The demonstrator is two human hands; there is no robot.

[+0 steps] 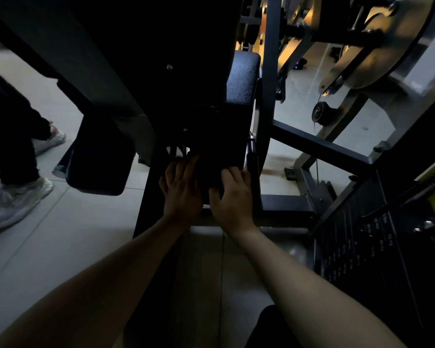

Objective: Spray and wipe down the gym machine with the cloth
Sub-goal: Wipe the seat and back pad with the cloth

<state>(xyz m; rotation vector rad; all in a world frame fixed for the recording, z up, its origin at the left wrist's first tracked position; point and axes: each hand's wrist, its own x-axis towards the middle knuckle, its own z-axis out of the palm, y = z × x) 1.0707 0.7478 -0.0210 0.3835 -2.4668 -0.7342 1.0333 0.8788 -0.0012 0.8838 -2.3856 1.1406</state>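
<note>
**Gym machine** [319, 144]: dark steel frame filling the centre and right of the frame. It has a textured black pad [241, 79] at upper centre, a second black pad [101, 159] at centre left, a weight stack [362, 249] at lower right and a small pulley [320, 113] at upper right.

**Left hand** [181, 189]: centre of frame, fingers fairly straight, laid on a dark mass [209, 177] low on the machine. Grip released.

**Right hand** [232, 197]: just beside the left, fingers bent over the same dark mass. Grip cannot be told in the shadow.

**Cloth:** too dim to tell whether the dark mass is it.

**Floor** [60, 247]: pale tiles.

**Second person:** dark trousers and grey sneakers [15, 199], at the left edge.
</note>
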